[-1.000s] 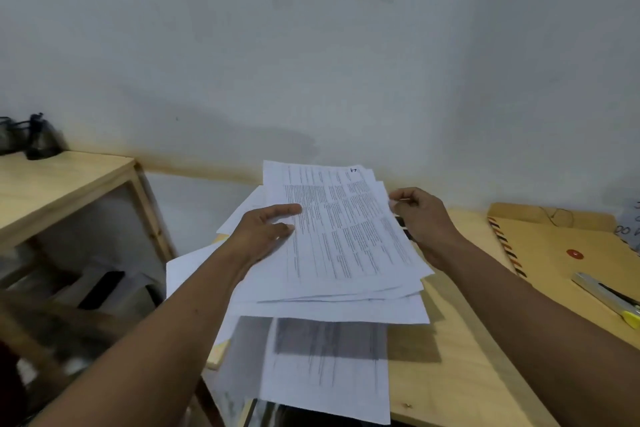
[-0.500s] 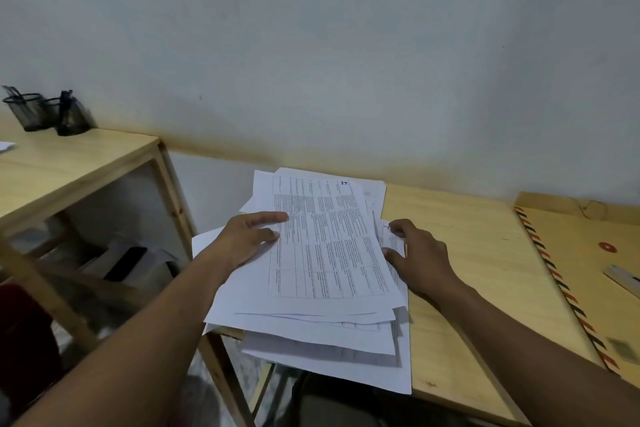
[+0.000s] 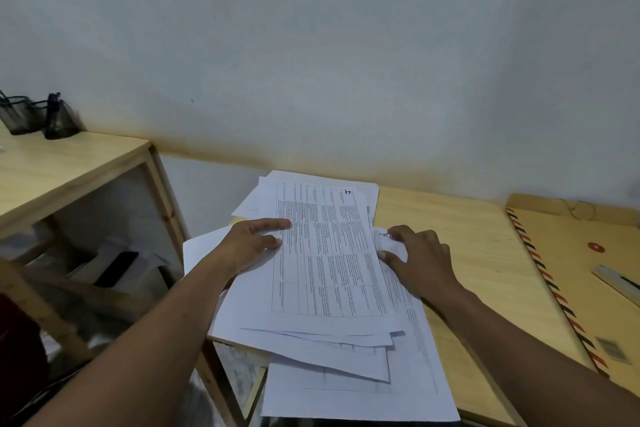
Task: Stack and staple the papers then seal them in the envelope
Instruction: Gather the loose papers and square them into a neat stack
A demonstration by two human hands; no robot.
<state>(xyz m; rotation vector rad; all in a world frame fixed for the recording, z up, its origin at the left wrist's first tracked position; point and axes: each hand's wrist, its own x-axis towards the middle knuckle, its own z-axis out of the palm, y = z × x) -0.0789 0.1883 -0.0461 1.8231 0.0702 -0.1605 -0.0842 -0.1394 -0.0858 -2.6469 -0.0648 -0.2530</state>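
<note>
A loose, uneven stack of printed white papers (image 3: 329,270) lies at the left end of the wooden table (image 3: 478,253), overhanging its front and left edges. My left hand (image 3: 252,246) holds the left edge of the top sheets, thumb and forefinger on top, the other fingers hidden beneath. My right hand (image 3: 419,260) lies flat, fingers spread, on a lower sheet that sticks out at the stack's right side. A brown envelope (image 3: 571,270) with a red-and-black striped border and a red button clasp lies at the right.
A grey metal tool (image 3: 620,284), cut off by the frame, rests on the envelope. A second wooden table (image 3: 69,166) stands at the left with two black mesh pen holders (image 3: 41,116). Between the tables is a gap with clutter below. A white wall rises behind.
The top sheets, held up above the table a second ago, have come down onto the stack. My right hand has left their right edge and now rests on a lower sheet.
</note>
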